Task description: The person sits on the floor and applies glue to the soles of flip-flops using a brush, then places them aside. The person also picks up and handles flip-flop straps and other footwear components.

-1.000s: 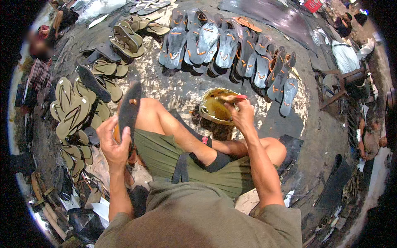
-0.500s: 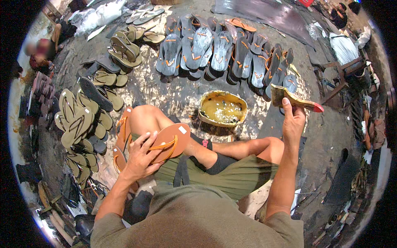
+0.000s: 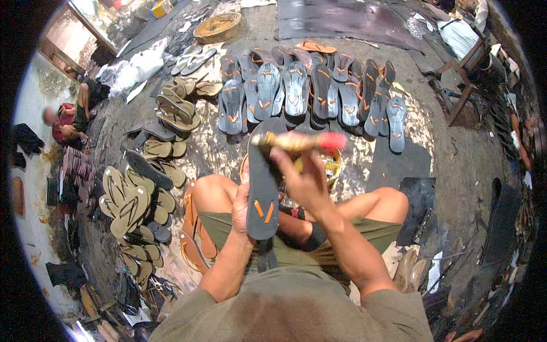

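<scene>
Glue brush over upturned sandal sole: risk of drips and smearing.

Left hand [image 3: 244, 206] is closed around the dark sandal sole [image 3: 263, 182], holding it upright, underside towards the person, orange strap ends showing. Right hand [image 3: 305, 178] is closed on a red-handled brush [image 3: 299, 141], bristle end lying across the sole's upper part. Glue pot [image 3: 331, 165] sits just behind the right hand, partly hidden. Judgement: a loaded brush could drip onto knee or shorts, or smear the sole's edge; the one-handed hold may let the sole twist.
</scene>
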{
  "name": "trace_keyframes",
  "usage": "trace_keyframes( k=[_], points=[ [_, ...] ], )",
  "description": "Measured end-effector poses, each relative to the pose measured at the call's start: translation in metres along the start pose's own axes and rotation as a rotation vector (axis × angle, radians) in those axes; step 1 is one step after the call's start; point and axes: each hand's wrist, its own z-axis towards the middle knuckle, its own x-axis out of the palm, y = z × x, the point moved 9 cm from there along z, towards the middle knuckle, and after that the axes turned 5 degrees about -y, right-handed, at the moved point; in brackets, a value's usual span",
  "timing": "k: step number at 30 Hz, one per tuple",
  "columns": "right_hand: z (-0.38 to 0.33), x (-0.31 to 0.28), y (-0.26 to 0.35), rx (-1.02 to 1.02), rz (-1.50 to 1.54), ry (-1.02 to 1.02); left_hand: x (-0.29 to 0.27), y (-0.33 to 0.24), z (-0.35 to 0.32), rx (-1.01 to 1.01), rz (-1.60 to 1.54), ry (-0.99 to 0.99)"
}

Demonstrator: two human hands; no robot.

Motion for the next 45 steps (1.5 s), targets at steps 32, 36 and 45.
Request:
trace_keyframes(
  k=[32, 36, 45],
  points=[
    [-0.071, -0.004, 0.026, 0.313, 0.341, 0.247, 0.004, -0.035, 0.071, 0.137, -0.045, 0.116],
    [-0.026, -0.001, 0.034, -0.332, -0.120, 0.334, 0.015, -0.003, 0.061, 0.209, -0.023, -0.086],
    [-0.041, -0.015, 0.028, -0.249, 0.000, 0.275, 0.007, 0.019, 0.077, -0.020, -0.093, 0.040]
  ],
)
